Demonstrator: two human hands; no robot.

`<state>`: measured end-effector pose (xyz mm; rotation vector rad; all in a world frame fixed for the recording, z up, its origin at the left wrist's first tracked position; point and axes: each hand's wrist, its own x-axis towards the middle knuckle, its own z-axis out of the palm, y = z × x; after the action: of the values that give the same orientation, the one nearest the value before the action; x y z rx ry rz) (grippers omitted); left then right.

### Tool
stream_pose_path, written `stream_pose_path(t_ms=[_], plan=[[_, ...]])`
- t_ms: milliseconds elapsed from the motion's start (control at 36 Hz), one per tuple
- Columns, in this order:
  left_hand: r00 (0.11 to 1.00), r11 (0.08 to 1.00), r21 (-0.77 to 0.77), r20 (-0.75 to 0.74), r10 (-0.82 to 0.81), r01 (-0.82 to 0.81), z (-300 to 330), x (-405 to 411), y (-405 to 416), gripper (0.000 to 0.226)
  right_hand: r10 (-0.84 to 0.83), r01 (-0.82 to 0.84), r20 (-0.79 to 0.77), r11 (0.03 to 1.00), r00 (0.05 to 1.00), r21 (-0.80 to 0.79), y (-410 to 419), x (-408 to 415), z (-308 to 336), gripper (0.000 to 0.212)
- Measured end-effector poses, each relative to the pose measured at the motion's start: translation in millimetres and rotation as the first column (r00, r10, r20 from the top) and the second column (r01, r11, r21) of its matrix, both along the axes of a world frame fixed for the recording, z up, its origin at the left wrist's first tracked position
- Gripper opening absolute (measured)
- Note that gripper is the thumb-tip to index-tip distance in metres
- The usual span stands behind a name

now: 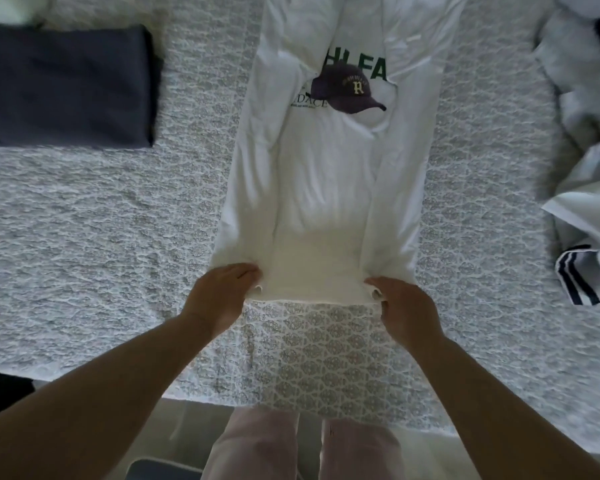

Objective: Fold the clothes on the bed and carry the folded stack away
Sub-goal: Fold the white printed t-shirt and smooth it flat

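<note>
Sweatshirt (pixel 326 188), soft and floppy, lies ahead; left hand (pixel 219 292) and right hand (pixel 406 310) pinch its hem corners, the best hold.

A shirt (pixel 326 188) lies lengthwise down the middle of the bed (pixel 101 237), sleeves folded inward. A folded garment (pixel 63 88) sits far left, a heap of clothes (pixel 586 150) at the right edge. Left hand (pixel 219 289) and right hand (pixel 406 306) hold the shirt's near hem corners

Bed (pixel 84 237) under pale patterned quilt (lace-like print); dim light; grey floor (pixel 187 410).
</note>
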<state>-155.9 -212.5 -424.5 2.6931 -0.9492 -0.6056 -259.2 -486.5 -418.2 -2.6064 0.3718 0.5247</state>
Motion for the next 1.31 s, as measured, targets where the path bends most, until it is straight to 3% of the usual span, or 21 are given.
stream_pose_path(t_ms=[111,167,222,278,333,389,472,583,667,722,750,806,889,917,972,1028,1167,1250,1306], plan=[[0.987,0.973,0.223,-0.155,-0.031,0.065,16,-4,-7,0.046,0.127,-0.143,-0.172,0.986,0.977,-0.083,-8,-1,20,0.041],[0.962,0.924,0.339,-0.26,-0.09,0.178,22,-7,-11,0.047,0.238,-0.297,-0.366,0.948,0.9,-0.114,-11,-6,25,0.042],[0.895,0.867,0.404,-0.435,-0.098,0.291,25,-14,-14,0.045,0.316,-0.399,-0.543,0.916,0.778,-0.04,-11,-13,28,0.042],[0.76,0.823,0.396,-0.647,-0.064,0.406,27,-17,-19,0.036,0.375,-0.432,-0.655,0.898,0.656,0.081,-9,-21,27,0.041],[0.643,0.788,0.374,-0.765,-0.036,0.49,30,-13,-25,0.031,0.435,-0.431,-0.718,0.878,0.543,0.207,-8,-26,26,0.041],[0.601,0.757,0.38,-0.799,-0.021,0.532,30,-4,-31,0.031,0.488,-0.456,-0.745,0.846,0.455,0.276,-11,-24,23,0.04],[0.617,0.771,0.372,-0.786,-0.035,0.517,30,22,-42,0.028,0.463,-0.464,-0.743,0.855,0.484,0.231,-26,0,20,0.044],[0.788,0.85,0.42,-0.616,0.009,0.319,31,70,-56,0.029,0.325,-0.436,-0.664,0.9,0.674,-0.003,-54,48,16,0.038],[0.913,0.918,0.391,-0.393,0.107,0.06,25,93,-56,0.033,0.219,-0.343,-0.453,0.915,0.864,-0.211,-68,69,13,0.029],[0.922,0.946,0.271,-0.291,0.255,-0.176,17,95,-47,0.038,0.023,-0.065,-0.195,0.975,0.981,-0.211,-71,69,8,0.033],[0.907,0.938,0.215,-0.268,0.325,-0.273,12,93,-43,0.044,-0.138,0.128,-0.055,0.98,0.989,-0.152,-69,65,6,0.038],[0.824,0.875,0.134,-0.293,0.484,-0.466,0,84,-34,0.053,-0.458,0.463,0.123,0.886,0.88,-0.017,-65,55,1,0.045],[0.645,0.7,0.078,-0.329,0.69,-0.71,-11,64,-24,0.051,-0.767,0.765,-0.013,0.638,0.641,0.083,-56,36,-9,0.048],[0.633,0.669,0.063,-0.269,0.726,-0.74,-14,56,-21,0.048,-0.791,0.796,-0.091,0.602,0.605,0.065,-53,28,-13,0.049],[0.604,0.621,0.039,-0.191,0.773,-0.783,-20,42,-16,0.044,-0.756,0.783,-0.233,0.62,0.612,0.046,-48,15,-21,0.047],[0.526,0.557,0.091,-0.238,0.817,-0.825,-24,30,-13,0.044,-0.691,0.746,-0.338,0.665,0.639,0.049,-43,6,-27,0.046],[0.397,0.43,0.153,-0.206,0.894,-0.89,-34,17,-11,0.055,-0.682,0.754,-0.381,0.653,0.624,0.067,-43,1,-33,0.049],[0.314,0.373,0.201,-0.271,0.91,-0.906,-39,18,-14,0.055,-0.688,0.779,-0.4,0.614,0.606,0.124,-48,1,-35,0.047],[0.332,0.388,0.198,-0.264,0.906,-0.9,-40,19,-16,0.051,-0.687,0.776,-0.388,0.615,0.614,0.14,-52,1,-36,0.043]])
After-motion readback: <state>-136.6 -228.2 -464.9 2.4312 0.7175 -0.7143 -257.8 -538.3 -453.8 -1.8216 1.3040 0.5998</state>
